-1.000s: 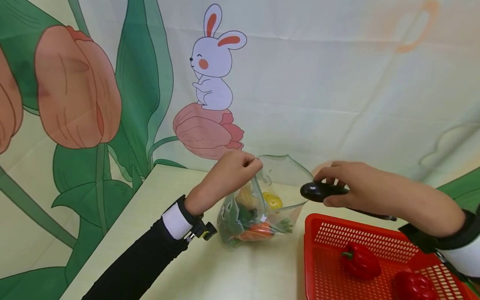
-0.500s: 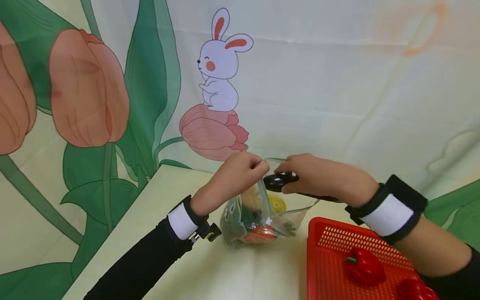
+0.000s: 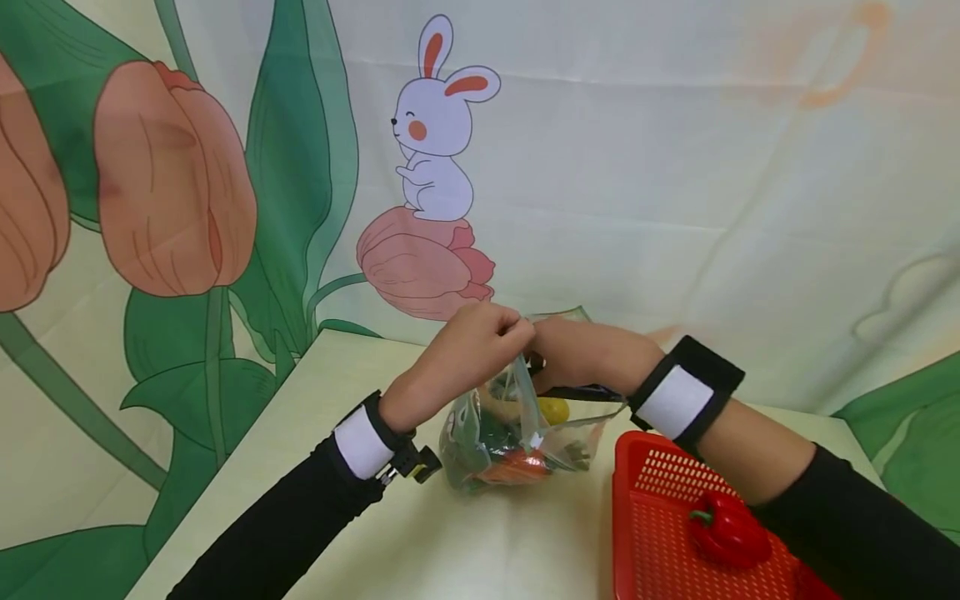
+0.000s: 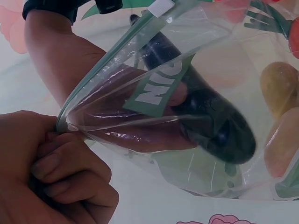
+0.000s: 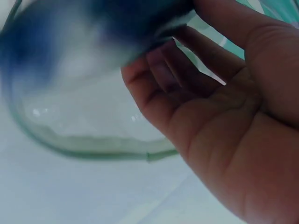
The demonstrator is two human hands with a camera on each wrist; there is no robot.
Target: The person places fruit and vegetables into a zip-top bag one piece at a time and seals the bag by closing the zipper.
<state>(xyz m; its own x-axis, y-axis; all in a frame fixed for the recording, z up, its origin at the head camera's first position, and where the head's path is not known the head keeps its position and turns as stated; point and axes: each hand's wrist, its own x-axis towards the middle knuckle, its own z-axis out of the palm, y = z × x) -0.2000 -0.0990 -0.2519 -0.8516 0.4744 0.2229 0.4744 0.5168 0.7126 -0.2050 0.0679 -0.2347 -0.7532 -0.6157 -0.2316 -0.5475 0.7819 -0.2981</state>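
Note:
My left hand (image 3: 480, 346) grips the upper edge of a clear zip bag (image 3: 459, 454), fingers curled round the rim in the left wrist view. Through the bag's open mouth reaches my right hand (image 3: 577, 354), holding a dark eggplant (image 4: 210, 116) between thumb and fingers. The eggplant's thick end points down into the bag, while its thin end tilts up near the slider. Inside lie a yellow item (image 3: 555, 410), an orange carrot-like piece (image 3: 517, 467) and tan potato-like pieces (image 4: 279, 86). In the right wrist view the eggplant is blurred above the right fingers.
A red perforated basket (image 3: 621, 508) stands right of the bag, under my right forearm. It holds a red bell pepper (image 3: 731, 533) and another red item, mostly hidden by the sleeve. Behind the pale table (image 3: 420, 542) hangs a printed cloth (image 3: 637, 183).
My right hand has moved left from above the basket's far edge into the bag's mouth, carrying the eggplant inside. The left hand keeps its grip on the rim.

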